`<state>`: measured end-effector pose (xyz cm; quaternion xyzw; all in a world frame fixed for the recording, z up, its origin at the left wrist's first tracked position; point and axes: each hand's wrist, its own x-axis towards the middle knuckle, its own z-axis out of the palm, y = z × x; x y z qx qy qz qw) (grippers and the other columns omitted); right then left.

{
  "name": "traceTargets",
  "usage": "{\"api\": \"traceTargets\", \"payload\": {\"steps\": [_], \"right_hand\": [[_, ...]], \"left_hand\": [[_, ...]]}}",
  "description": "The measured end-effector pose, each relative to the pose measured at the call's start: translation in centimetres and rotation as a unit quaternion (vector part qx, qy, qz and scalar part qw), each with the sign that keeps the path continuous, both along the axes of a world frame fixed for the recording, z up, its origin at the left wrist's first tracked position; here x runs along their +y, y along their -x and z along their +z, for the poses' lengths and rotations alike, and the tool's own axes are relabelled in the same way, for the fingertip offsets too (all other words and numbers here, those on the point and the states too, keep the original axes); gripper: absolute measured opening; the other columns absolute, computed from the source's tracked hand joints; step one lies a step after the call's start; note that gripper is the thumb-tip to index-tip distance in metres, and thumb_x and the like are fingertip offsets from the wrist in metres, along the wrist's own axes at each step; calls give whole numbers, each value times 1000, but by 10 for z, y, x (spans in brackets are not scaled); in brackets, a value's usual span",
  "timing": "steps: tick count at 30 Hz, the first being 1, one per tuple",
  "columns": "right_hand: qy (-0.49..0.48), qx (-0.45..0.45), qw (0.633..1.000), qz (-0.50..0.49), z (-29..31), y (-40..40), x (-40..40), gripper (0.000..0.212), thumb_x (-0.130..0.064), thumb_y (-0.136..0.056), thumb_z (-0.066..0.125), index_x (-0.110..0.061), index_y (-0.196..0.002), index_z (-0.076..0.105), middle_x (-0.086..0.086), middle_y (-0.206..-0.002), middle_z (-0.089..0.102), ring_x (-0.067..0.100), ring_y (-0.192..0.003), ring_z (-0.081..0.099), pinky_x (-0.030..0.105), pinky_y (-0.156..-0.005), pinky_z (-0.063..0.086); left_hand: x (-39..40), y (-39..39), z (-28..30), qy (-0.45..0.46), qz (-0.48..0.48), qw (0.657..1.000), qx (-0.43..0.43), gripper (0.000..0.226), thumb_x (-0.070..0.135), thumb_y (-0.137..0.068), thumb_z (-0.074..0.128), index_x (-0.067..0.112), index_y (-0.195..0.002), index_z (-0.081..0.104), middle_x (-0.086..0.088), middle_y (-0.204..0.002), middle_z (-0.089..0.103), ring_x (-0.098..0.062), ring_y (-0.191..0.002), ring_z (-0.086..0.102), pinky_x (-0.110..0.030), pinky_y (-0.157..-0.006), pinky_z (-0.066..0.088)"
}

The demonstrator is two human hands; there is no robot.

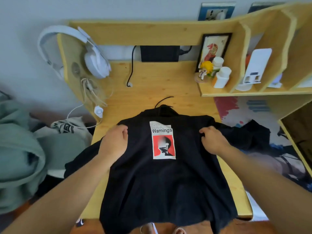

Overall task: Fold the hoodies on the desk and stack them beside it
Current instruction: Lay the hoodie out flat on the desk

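Both our hands are on the black hoodie point(162, 174), spread print-up on the desk point(152, 78): our left hand point(114, 142) and right hand point(212, 141) each pinch a shoulder, fingers curled into cloth. Uneven pulls could skew the fold, and the hem overhanging the near edge could drag it off. We count 1 hoodie on the desk, 2 hands, 1 headset point(94, 59).

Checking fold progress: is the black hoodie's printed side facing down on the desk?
No. The black hoodie lies with its "Warnings" print facing up, between the left hand and right hand.
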<state>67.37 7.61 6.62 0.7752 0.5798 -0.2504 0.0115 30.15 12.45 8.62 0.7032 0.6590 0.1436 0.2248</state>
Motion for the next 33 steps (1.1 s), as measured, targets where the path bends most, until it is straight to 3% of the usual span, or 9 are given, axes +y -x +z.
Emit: {"api": "traceTargets", "payload": {"steps": [6,10,14,17,21,23,26,29,33], "right_hand": [[-70,-53,996,6,-43,-7,110,40,-28,-105,43,-7,-137,54,18,-136,56,40,-128,48,46,-107,42],[38,-114,992,34,-67,2,144,62,-55,-98,52,-17,-146,41,12,-135,55,36,-125,52,46,-101,46],[114,-137,978,109,-62,6,132,34,-43,-98,58,-19,-122,54,6,-117,64,30,-108,60,40,-86,46],[-42,-116,984,125,-37,5,108,9,-20,-96,56,-13,-100,58,9,-96,66,34,-87,62,40,-73,50],[-368,-110,905,182,-6,0,22,10,5,-76,59,-3,-81,57,13,-73,50,33,-68,43,39,-61,37],[-330,-126,903,243,-13,-11,-32,19,1,-66,64,-9,-81,59,13,-73,53,33,-69,46,39,-63,35],[-100,-131,928,334,-27,-17,-88,32,-12,-44,89,-20,-59,62,4,-54,57,29,-49,56,29,-44,39],[-14,-106,971,216,-17,-21,-97,19,-28,-74,76,-15,-66,64,7,-67,64,33,-65,66,32,-55,44],[-219,106,965,-94,-16,-22,-90,24,-31,-86,71,-19,-103,59,-6,-100,53,17,-83,61,33,-72,49]], "left_hand": [[140,-28,-39,51,-48,997,38,43,29,-109,41,10,-147,51,-14,-145,57,-34,-132,53,-41,-107,43],[187,-58,-80,171,-54,983,36,73,56,-101,49,16,-159,31,-9,-151,52,-32,-137,49,-43,-112,41],[181,-79,-96,278,-97,955,45,57,44,-94,69,12,-138,52,-7,-136,60,-30,-121,57,-36,-96,47],[153,-84,-71,153,-144,978,12,12,23,-97,63,14,-105,66,-6,-107,71,-30,-102,65,-33,-78,47],[66,-49,-23,-214,-250,944,-6,18,5,-82,70,8,-100,71,-6,-95,60,-27,-88,57,-37,-76,45],[19,-24,-27,-182,-346,918,62,33,3,-68,79,11,-99,73,-8,-107,60,-29,-97,59,-42,-85,51],[-23,2,-55,-10,-408,891,200,40,14,-73,81,21,-111,70,-7,-129,58,-29,-118,58,-43,-100,51],[-41,-2,-67,10,-390,880,273,45,29,-71,85,25,-114,73,-8,-134,61,-30,-126,57,-43,-106,49],[-59,-28,-60,-55,-338,930,132,41,25,-82,73,18,-122,67,-6,-134,55,-28,-128,51,-44,-108,45]]}}
